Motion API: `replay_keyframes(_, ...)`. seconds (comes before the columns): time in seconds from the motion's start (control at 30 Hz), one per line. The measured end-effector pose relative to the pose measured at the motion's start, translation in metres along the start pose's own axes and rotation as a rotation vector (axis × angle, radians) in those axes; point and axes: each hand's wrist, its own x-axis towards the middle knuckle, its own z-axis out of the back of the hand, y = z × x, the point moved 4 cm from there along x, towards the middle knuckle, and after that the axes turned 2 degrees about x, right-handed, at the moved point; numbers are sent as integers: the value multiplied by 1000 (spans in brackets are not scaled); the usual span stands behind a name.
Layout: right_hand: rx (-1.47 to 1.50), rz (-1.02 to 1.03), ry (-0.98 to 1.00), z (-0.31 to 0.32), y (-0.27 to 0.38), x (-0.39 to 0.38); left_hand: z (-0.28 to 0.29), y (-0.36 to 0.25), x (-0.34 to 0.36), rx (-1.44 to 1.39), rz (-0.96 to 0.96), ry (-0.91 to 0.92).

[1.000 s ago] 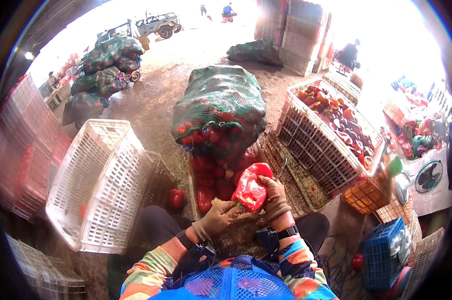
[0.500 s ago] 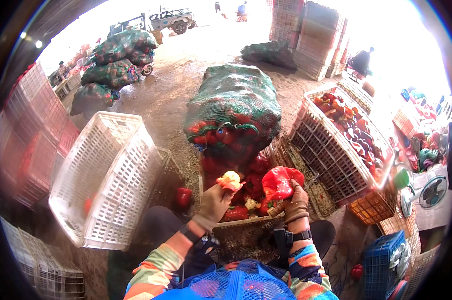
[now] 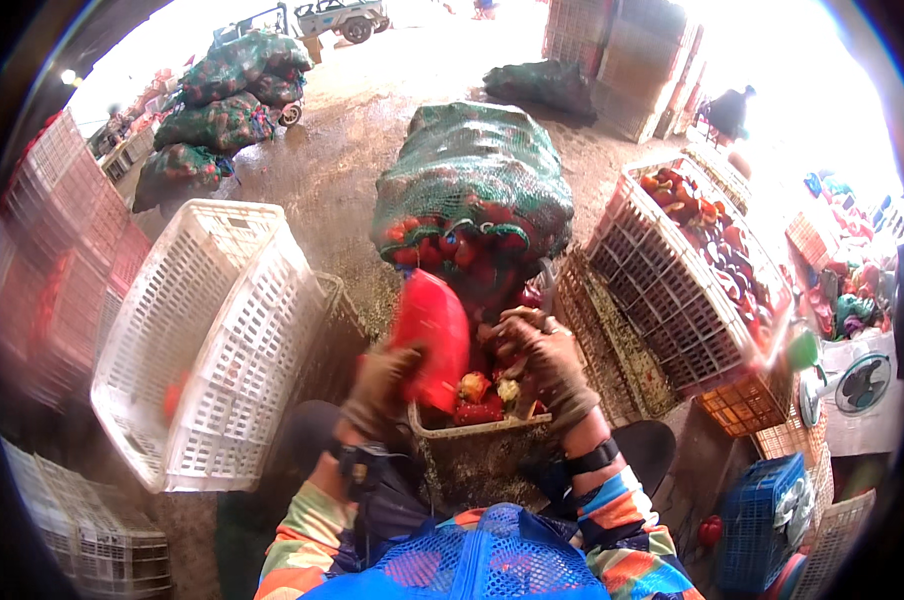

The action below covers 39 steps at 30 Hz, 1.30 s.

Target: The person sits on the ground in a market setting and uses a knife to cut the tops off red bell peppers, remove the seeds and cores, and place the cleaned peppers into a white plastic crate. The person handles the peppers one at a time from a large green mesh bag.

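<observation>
My left hand (image 3: pixel 380 385) is closed on the side of a large red bell pepper (image 3: pixel 434 340), smeared by motion, above the left part of a low pale crate (image 3: pixel 482 432). Over the crate's right side, my right hand (image 3: pixel 544 360) has its fingers curled; a tan, stick-like thing (image 3: pixel 528 400) shows beneath it, but what the hand grips is unclear. Pale pepper cores (image 3: pixel 509 390) and red pepper pieces (image 3: pixel 480 411) lie in the crate between my hands. Just beyond bulges a green mesh sack (image 3: pixel 477 170) full of red peppers, its lower end at the crate.
A tall white crate (image 3: pixel 242 370) stands tilted at left, a red piece inside. To the right, another crate (image 3: pixel 662 290) holds cut peppers. Blue crate (image 3: pixel 762 520) and fan (image 3: pixel 860 385) are at lower right. Filled sacks (image 3: pixel 217 125) are stacked far left.
The pale core has left my left hand, which now holds a red pepper. My right hand no longer holds the hollow red pepper and has moved left and up over the crate.
</observation>
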Motion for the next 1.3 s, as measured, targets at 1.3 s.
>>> replay_keyframes(1.3,900,-367,-190,100,-175,20,-28,129,89,787,-9,315)
